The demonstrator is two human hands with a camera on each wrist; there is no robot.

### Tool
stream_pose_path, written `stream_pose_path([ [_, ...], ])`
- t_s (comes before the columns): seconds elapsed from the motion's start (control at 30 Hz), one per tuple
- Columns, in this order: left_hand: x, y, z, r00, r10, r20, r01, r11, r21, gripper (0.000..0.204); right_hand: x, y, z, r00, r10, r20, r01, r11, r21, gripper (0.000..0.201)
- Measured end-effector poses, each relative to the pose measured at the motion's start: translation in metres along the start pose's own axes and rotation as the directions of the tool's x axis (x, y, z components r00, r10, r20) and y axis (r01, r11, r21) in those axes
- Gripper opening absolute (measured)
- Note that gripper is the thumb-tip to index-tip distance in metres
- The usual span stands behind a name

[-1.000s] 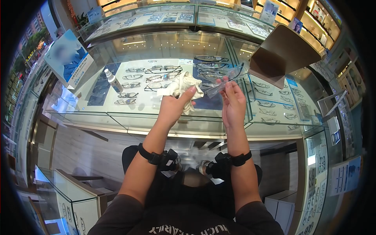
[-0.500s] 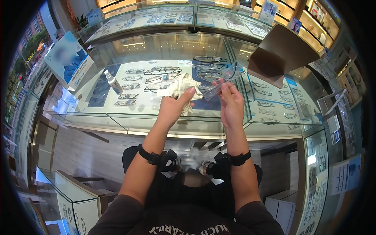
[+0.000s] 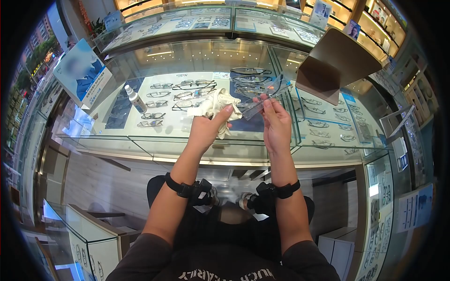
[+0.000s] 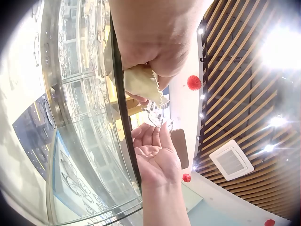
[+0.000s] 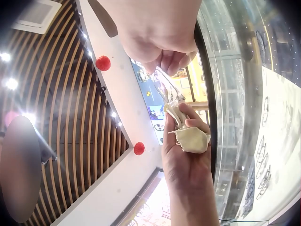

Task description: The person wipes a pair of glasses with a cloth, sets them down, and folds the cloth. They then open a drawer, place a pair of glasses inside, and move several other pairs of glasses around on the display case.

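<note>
My left hand grips a crumpled cream cleaning cloth above the glass display counter. The cloth also shows bunched under my left palm in the left wrist view. My right hand pinches a pair of clear-framed glasses just right of the cloth. In the right wrist view the glasses hang below my right fingers, and the cloth touches their lower end.
A small white spray bottle stands on the counter to the left. Several pairs of glasses lie on display under the glass. A brown angled stand rises at the right. A blue poster leans at the far left.
My right hand and the glasses have shifted slightly left, toward the cloth. My left hand has hardly moved.
</note>
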State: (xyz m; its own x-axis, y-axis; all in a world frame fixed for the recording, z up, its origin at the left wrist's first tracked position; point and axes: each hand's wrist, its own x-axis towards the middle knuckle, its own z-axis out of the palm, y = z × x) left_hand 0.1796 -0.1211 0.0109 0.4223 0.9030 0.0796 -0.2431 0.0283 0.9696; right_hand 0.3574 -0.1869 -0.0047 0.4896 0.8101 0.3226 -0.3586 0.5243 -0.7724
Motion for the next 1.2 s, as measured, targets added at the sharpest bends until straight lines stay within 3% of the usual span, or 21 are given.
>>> stream_pose_path([
  [0.13, 0.0, -0.005, -0.004, 1.0, -0.012, 0.011, 0.012, 1.0, 0.006, 0.038, 0.0, 0.001, -0.001, 1.0, 0.003, -0.004, -0.003, 1.0, -0.01, 0.024],
  [0.23, -0.004, -0.005, -0.008, 0.999, 0.044, 0.029, -0.045, 0.998, 0.053, 0.037, 0.001, -0.001, 0.002, 0.999, 0.022, -0.028, -0.022, 1.0, -0.02, 0.026],
  [0.33, -0.011, 0.003, -0.017, 0.982, 0.18, 0.055, -0.184, 0.979, 0.086, 0.035, 0.001, -0.002, 0.0, 0.999, 0.035, -0.012, -0.036, 0.999, -0.038, 0.025],
  [0.4, -0.022, 0.017, -0.027, 0.99, 0.123, -0.068, -0.115, 0.988, 0.107, 0.033, 0.003, -0.002, -0.003, 0.999, 0.035, -0.003, -0.035, 0.999, -0.019, 0.024],
  [0.53, -0.037, 0.032, -0.071, 0.972, 0.193, -0.137, -0.18, 0.979, 0.099, 0.033, 0.002, 0.001, -0.005, 0.999, 0.047, 0.025, -0.048, 0.998, 0.028, 0.021],
  [0.57, -0.04, 0.028, -0.083, 0.949, 0.214, -0.231, -0.188, 0.974, 0.128, 0.029, 0.003, 0.002, -0.005, 0.999, 0.044, 0.009, -0.044, 0.998, 0.043, 0.019],
  [0.67, -0.049, 0.042, -0.122, 0.913, 0.285, -0.293, -0.244, 0.955, 0.17, 0.033, 0.003, 0.0, -0.004, 0.999, 0.049, 0.004, -0.049, 0.997, 0.068, 0.016],
  [0.7, -0.049, 0.048, -0.12, 0.838, 0.361, -0.41, -0.301, 0.931, 0.204, 0.034, 0.003, 0.001, -0.005, 0.999, 0.047, 0.005, -0.048, 0.997, 0.057, 0.016],
  [0.73, -0.048, 0.051, -0.129, 0.81, 0.392, -0.436, -0.324, 0.919, 0.226, 0.036, 0.003, 0.001, -0.006, 0.999, 0.046, 0.005, -0.046, 0.998, 0.045, 0.016],
  [0.8, -0.052, 0.067, -0.134, 0.771, 0.254, -0.583, -0.172, 0.966, 0.194, 0.04, 0.002, 0.002, -0.006, 0.998, 0.054, 0.013, -0.055, 0.997, 0.062, 0.016],
  [0.97, -0.053, 0.068, -0.164, 0.745, 0.397, -0.537, -0.267, 0.914, 0.305, 0.04, 0.002, 0.002, -0.007, 0.998, 0.063, 0.001, -0.063, 0.997, 0.042, 0.017],
  [1.03, -0.049, 0.071, -0.167, 0.678, 0.485, -0.552, -0.311, 0.87, 0.383, 0.036, 0.002, 0.002, -0.008, 0.998, 0.064, 0.001, -0.064, 0.997, 0.047, 0.018],
  [1.2, -0.034, 0.074, -0.218, 0.647, 0.5, -0.576, -0.301, 0.861, 0.409, 0.039, 0.002, 0.003, -0.009, 0.998, 0.052, 0.043, -0.054, 0.998, 0.046, 0.018],
])
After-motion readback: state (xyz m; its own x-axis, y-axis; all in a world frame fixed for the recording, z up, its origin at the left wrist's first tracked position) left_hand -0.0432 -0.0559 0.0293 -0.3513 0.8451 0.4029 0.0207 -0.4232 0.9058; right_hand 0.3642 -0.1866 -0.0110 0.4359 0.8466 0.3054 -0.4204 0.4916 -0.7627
